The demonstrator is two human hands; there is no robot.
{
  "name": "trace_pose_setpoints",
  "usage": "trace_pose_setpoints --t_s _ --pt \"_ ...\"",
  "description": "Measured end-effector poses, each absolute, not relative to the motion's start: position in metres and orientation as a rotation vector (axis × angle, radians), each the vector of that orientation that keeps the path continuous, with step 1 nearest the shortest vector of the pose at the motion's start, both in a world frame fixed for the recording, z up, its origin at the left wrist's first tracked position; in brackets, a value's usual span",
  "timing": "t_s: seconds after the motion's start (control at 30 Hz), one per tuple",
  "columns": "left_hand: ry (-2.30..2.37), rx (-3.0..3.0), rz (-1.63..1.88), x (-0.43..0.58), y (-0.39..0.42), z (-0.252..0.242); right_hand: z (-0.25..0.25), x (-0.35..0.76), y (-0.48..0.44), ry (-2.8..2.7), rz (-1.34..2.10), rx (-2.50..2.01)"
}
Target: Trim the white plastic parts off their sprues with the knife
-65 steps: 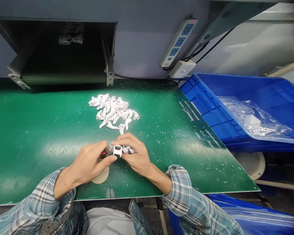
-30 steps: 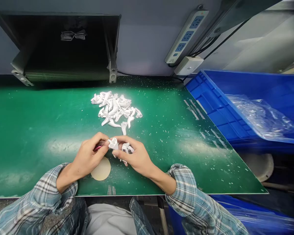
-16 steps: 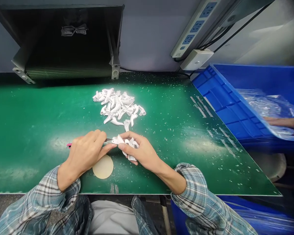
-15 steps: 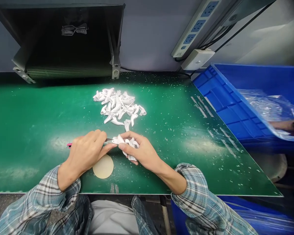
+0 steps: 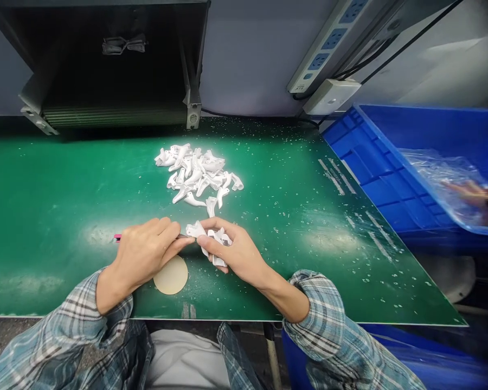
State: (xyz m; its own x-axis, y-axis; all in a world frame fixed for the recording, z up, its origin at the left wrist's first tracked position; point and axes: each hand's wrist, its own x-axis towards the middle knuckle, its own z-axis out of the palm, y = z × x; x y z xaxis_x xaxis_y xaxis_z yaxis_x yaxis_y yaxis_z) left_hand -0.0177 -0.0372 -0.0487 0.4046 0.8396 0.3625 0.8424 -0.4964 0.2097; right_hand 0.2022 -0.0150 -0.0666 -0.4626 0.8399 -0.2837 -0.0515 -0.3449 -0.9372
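Note:
My left hand [image 5: 148,246] is closed round a knife; its pink handle end [image 5: 117,238] sticks out on the left, and its thin blade points right. My right hand [image 5: 238,249] grips several white plastic parts [image 5: 218,241]. One of these white parts [image 5: 195,229] pokes out between thumb and fingers, close against the knife's tip; whether blade and part touch I cannot tell. Beyond both hands lies a heap of similar curved white plastic parts [image 5: 197,170]. A round cream disc [image 5: 171,275] rests below my left hand.
Small white shavings dot the green table [image 5: 280,216]. A conveyor [image 5: 114,116] ends at the back left, with a clear-wrapped item on it. On the right, a blue crate [image 5: 370,162] holds clear plastic bags, and another person's hand [image 5: 472,194] reaches in. A power strip [image 5: 325,49] hangs on the wall.
The knife and my left hand have shifted slightly to the right along the white part. The other person's hand has moved further into the crate. My right hand has barely moved.

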Motion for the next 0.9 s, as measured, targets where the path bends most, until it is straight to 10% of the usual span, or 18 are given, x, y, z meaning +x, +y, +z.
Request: trace_pose_setpoints --t_s 0.9 --pt "-1.774 -2.900 -0.928 -0.012 -0.044 -0.057 -0.076 0.194 -0.013 -0.733 2.111 -0.849"
